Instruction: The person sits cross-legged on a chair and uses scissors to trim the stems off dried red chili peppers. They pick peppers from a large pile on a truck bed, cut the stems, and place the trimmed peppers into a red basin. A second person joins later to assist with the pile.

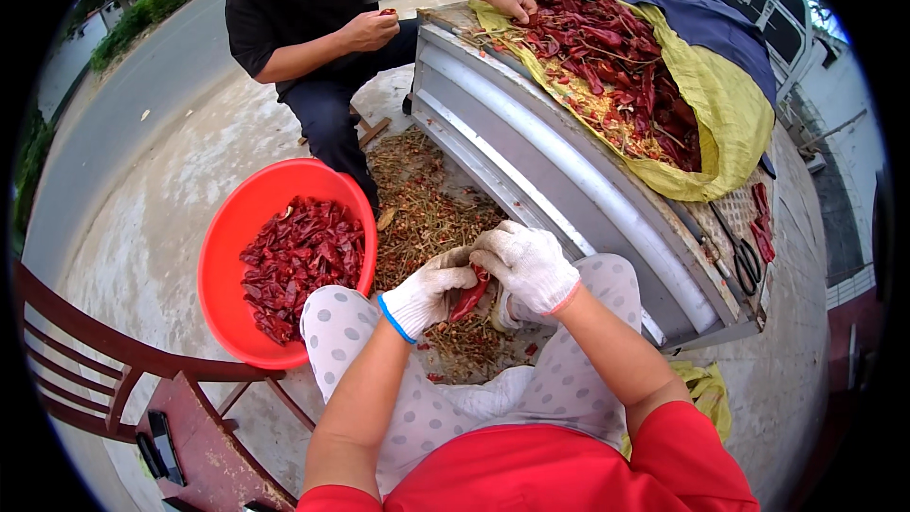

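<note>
A dried red chili pepper [468,296] hangs between my two hands, above my knees. My left hand [432,286], in a white work glove with a blue cuff, grips it with bent fingers. My right hand [527,265], in a matching glove with a pink cuff, pinches at its top end, its fingertips close to the left ones. To the left, a red plastic basin [220,270] holds a heap of dark red chili pieces [301,265]. Stems and seed scraps [427,199] lie piled on the ground beyond my hands.
A yellow woven sack [735,123] full of dried chilies [607,47] lies open on a metal truck bed [559,180]. Black scissors [744,256] rest at its corner. Across from me sits a person [313,47], one hand at the sack. A wooden chair [204,436] with phones stands at left.
</note>
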Tool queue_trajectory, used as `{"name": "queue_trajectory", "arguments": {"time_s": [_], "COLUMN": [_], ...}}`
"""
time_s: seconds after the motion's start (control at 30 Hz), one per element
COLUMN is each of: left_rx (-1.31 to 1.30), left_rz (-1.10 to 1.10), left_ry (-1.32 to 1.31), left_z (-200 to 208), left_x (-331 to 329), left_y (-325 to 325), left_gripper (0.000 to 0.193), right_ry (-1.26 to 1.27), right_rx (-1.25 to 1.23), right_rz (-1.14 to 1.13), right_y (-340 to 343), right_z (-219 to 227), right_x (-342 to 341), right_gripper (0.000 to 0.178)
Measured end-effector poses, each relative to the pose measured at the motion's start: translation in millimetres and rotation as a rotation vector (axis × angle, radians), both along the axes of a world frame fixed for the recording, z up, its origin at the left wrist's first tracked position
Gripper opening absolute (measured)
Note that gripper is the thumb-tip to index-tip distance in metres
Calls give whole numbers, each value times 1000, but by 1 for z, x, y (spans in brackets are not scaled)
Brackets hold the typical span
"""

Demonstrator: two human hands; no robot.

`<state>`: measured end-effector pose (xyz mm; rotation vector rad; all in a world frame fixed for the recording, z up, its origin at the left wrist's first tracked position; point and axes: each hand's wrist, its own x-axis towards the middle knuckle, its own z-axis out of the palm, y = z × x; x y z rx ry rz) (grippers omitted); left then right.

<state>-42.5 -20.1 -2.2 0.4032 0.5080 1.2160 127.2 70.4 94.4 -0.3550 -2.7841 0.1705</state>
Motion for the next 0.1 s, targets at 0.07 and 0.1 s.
{"name": "queue_trajectory", "arguments": {"time_s": [0.07, 0.1], "left_rx": [138, 207], "left_rz": [-52, -78], "left_ry": [-34, -51], "left_z": [0, 3], "left_x": [2, 5], "left_y": [1, 1], "left_gripper": [62, 68], "right_ry": [-148, -149], "right_rx": [-47, -47], "right_rz": [-37, -40], "right_y": [1, 1], "right_z": [2, 2], "right_x": [-2, -1], "right_gripper": [21, 21]}}
